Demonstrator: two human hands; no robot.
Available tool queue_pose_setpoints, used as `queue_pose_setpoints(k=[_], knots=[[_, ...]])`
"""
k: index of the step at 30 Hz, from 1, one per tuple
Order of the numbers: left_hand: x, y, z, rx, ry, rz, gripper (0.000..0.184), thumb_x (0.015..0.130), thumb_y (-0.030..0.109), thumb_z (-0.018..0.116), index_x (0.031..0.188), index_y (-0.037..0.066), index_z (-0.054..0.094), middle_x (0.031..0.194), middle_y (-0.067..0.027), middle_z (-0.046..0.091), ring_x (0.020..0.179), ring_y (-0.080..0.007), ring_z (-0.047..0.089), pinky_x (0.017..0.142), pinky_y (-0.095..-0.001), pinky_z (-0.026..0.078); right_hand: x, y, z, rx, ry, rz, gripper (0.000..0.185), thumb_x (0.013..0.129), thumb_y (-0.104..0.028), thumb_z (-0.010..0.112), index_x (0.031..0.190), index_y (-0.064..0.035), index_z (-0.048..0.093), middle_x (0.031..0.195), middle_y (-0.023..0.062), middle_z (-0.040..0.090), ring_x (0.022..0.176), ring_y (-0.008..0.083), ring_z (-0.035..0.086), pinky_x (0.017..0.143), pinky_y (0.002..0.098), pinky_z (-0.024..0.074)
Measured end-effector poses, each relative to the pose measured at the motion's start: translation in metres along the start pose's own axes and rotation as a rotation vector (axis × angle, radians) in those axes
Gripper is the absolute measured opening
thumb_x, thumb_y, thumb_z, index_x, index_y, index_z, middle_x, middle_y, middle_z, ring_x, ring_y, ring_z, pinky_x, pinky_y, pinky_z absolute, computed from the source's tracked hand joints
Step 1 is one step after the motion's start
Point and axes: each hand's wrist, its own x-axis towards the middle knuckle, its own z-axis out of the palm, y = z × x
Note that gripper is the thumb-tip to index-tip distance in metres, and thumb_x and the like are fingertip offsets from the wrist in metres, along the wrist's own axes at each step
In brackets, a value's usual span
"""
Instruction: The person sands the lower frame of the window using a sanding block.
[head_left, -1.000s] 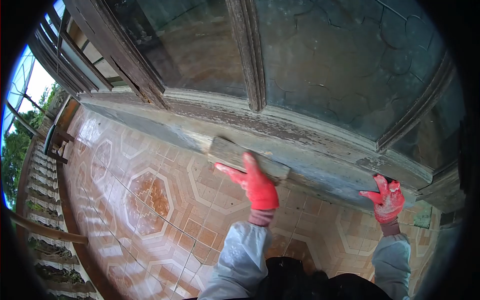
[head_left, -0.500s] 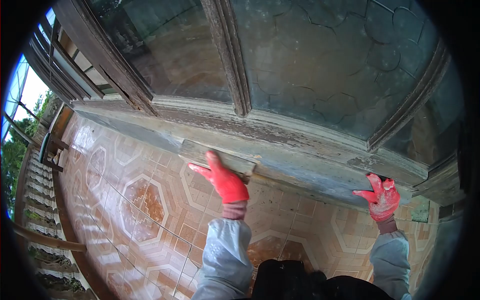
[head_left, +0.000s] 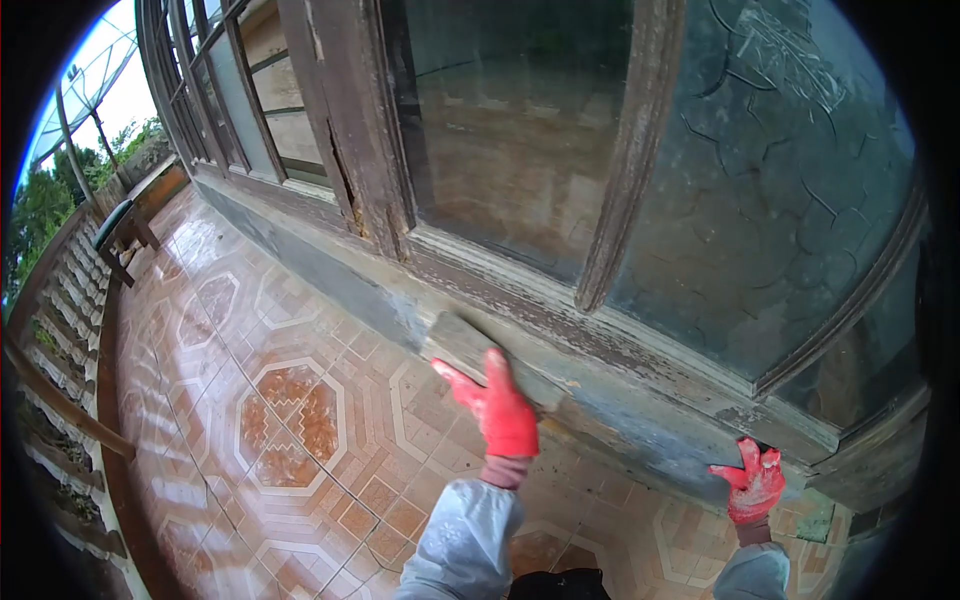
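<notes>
A red glove covers my left hand (head_left: 500, 405), which grips a flat wooden float (head_left: 470, 350) pressed along the low wall strip under the window frame. Its thumb and one finger show against the board; the other fingers are hidden. At the right, my right hand (head_left: 752, 482), in a dusty red glove, rests with fingers spread against the wall base (head_left: 650, 450). Nothing shows in it. Grey, damp-looking patches mark the wall strip between the two hands.
Above the strip stand weathered wooden window frames (head_left: 640, 150) with glass panes. Patterned tiles (head_left: 290, 420) cover the floor. A balustrade (head_left: 75, 290) runs along the left, with a small bench (head_left: 118, 235) near it. A greenish piece (head_left: 815, 522) lies at the lower right.
Over the last second my left hand first slid the float leftward along the wall strip. The view has since turned toward the left, and my right hand stays at the wall.
</notes>
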Motion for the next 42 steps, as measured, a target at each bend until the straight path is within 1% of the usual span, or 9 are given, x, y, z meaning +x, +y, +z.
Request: queue_pose_setpoints(k=[4, 7, 12, 19, 25, 34, 38, 40, 42], knots=[[-0.009, -0.006, -0.005, 0.38, -0.035, 0.038, 0.089, 0.09, 0.032, 0.06, 0.15, 0.001, 0.002, 0.149, -0.0238, 0.021, 0.134, -0.0325, 0.028, 0.111, -0.0406, 0.022, 0.001, -0.006, -0.004, -0.025, -0.021, 0.045, 0.049, 0.06, -0.029, 0.08, 0.105, -0.0159, 0.065, 0.091, 0.0077, 0.059, 0.078, 0.0305, 0.057, 0.066, 0.0393, 0.0486], [0.067, 0.0, -0.019, 0.016, 0.033, -0.103, 0.09, 0.09, 0.04, 0.059, 0.152, 0.008, 0.003, 0.145, -0.0226, 0.026, 0.122, -0.0324, 0.042, 0.1, -0.0429, 0.038, 0.002, -0.007, -0.003, 0.017, 0.064, 0.001, 0.047, 0.06, -0.025, 0.08, 0.104, -0.0143, 0.066, 0.091, 0.0098, 0.057, 0.08, 0.0315, 0.057, 0.066, 0.0398, 0.049], [0.11, 0.005, -0.033, -0.336, 0.067, -0.322, 0.09, 0.088, 0.047, 0.057, 0.151, 0.006, 0.007, 0.143, -0.0295, 0.027, 0.124, -0.0347, 0.041, 0.104, -0.0416, 0.033, -0.002, -0.011, -0.001, 0.051, 0.097, 0.039, 0.048, 0.057, -0.015, 0.081, 0.103, -0.0101, 0.066, 0.089, 0.0121, 0.055, 0.085, 0.0331, 0.059, 0.068, 0.0393, 0.0501], [0.012, 0.027, -0.005, 0.401, -0.077, -0.046, 0.096, 0.086, 0.043, 0.064, 0.151, 0.003, 0.007, 0.151, -0.0274, 0.013, 0.135, -0.0326, 0.026, 0.109, -0.0403, 0.026, -0.006, -0.005, -0.001, 0.076, 0.06, 0.075, 0.049, 0.059, -0.014, 0.081, 0.105, -0.0089, 0.065, 0.091, 0.0151, 0.054, 0.085, 0.0351, 0.058, 0.067, 0.0394, 0.0498], [0.215, -0.011, -0.049, -0.238, 0.105, -0.25, 0.09, 0.088, 0.043, 0.058, 0.151, 0.003, 0.007, 0.142, -0.0226, 0.036, 0.119, -0.0323, 0.047, 0.096, -0.0422, 0.043, 0.007, -0.024, -0.017, -0.011, 0.035, 0.047, 0.043, 0.063, -0.015, 0.078, 0.103, -0.0086, 0.065, 0.089, 0.0142, 0.056, 0.08, 0.0337, 0.058, 0.067, 0.0388, 0.0494], [-0.082, 0.029, 0.014, 0.198, -0.192, 0.03, 0.092, 0.092, 0.037, 0.056, 0.149, -0.001, -0.005, 0.154, -0.0211, 0.01, 0.14, -0.0304, 0.02, 0.114, -0.0397, 0.019, -0.008, -0.007, -0.001, 0.568, -0.141, 0.446, 0.02, 0.087, -0.017, 0.046, 0.098, -0.0014, 0.051, 0.096, 0.0161, 0.053, 0.102, 0.0361, 0.055, 0.08, 0.059, 0.054], [-0.158, 0.007, 0.022, 0.284, -0.276, 0.052, 0.091, 0.093, 0.034, 0.056, 0.15, 0.002, -0.007, 0.154, -0.0216, 0.01, 0.138, -0.0319, 0.024, 0.113, -0.0411, 0.023, -0.003, 0.0, -0.001, 1.618, 0.194, 0.417, 0.017, 0.089, -0.023, 0.053, 0.097, -0.0135, 0.065, 0.088, 0.0018, 0.053, 0.081, 0.018, 0.058, 0.067, 0.0372, 0.0562], [-0.13, 0.017, 0.028, 0.055, -0.176, -0.002, 0.091, 0.092, 0.038, 0.056, 0.151, 0.007, -0.006, 0.153, -0.0215, 0.015, 0.132, -0.0339, 0.033, 0.111, -0.0442, 0.028, -0.005, 0.01, -0.005, -0.022, 0.119, 0.048, 0.022, 0.082, -0.038, 0.06, 0.1, -0.0258, 0.065, 0.083, -0.0074, 0.055, 0.079, 0.0105, 0.056, 0.06, 0.0308, 0.0501], [-0.114, 0.063, 0.04, -0.226, -0.128, -0.273, 0.089, 0.092, 0.045, 0.055, 0.151, 0.012, -0.002, 0.15, -0.0214, 0.023, 0.123, -0.034, 0.043, 0.107, -0.048, 0.034, -0.018, 0.022, 0.012, 0.03, 0.072, 0.121, 0.034, 0.072, -0.051, 0.066, 0.102, -0.0337, 0.065, 0.076, -0.0117, 0.054, 0.072, 0.0067, 0.054, 0.056, 0.0253, 0.0452]])
